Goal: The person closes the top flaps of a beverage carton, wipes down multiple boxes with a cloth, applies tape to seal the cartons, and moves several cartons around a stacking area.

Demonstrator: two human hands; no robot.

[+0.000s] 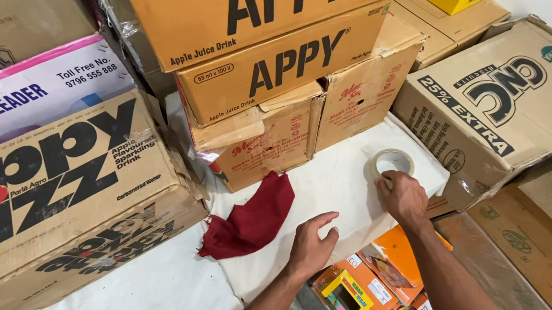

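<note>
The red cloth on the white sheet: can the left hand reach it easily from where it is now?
Probably yes. The left hand rests open on the white sheet, close to the red cloth, and nothing lies between them. The right hand is by the tape roll.

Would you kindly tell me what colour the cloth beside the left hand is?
The cloth is dark red, plain, seen in the head view.

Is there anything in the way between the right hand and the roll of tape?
No. The right hand already touches the tape roll on the white sheet. The red cloth lies off to the side.
</note>
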